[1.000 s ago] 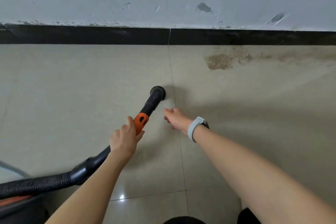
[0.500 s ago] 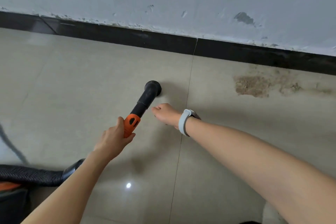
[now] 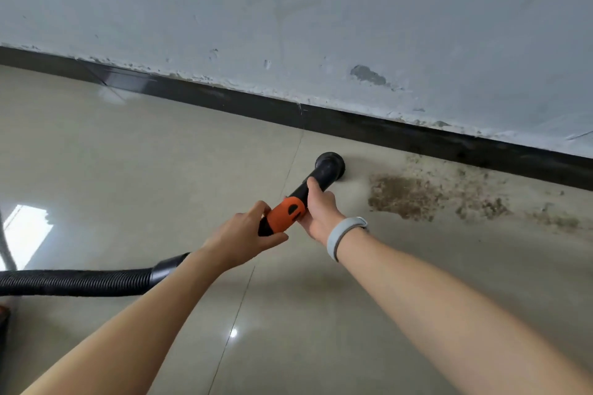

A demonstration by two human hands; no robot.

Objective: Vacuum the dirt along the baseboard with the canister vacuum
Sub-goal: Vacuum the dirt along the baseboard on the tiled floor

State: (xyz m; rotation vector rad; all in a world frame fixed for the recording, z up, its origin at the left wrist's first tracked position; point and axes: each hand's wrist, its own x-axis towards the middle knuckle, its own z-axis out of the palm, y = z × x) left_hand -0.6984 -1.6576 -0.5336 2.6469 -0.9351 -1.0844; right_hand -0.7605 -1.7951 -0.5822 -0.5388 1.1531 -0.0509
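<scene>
**Nozzle lined up, dirt patch not yet reached**

I have my left hand [image 3: 239, 236] wrapped around the vacuum wand at its orange collar [image 3: 286, 211], and my right hand [image 3: 317, 208], wearing a grey wristband [image 3: 345, 236], curled round the black tube just ahead of it. From the hands the nozzle [image 3: 330, 166] points toward 1 o'clock and sits at the floor, near the black baseboard [image 3: 369, 130]. The dirt [image 3: 404, 197] lies at 3 o'clock from the nozzle, apart from it, trailing on rightward along the baseboard. The ribbed hose [image 3: 77, 282] runs off at 9 o'clock. I judge this the approach step; next I should slide the nozzle right, low and steady, through the patch. I can read no brand or writing anywhere.
</scene>
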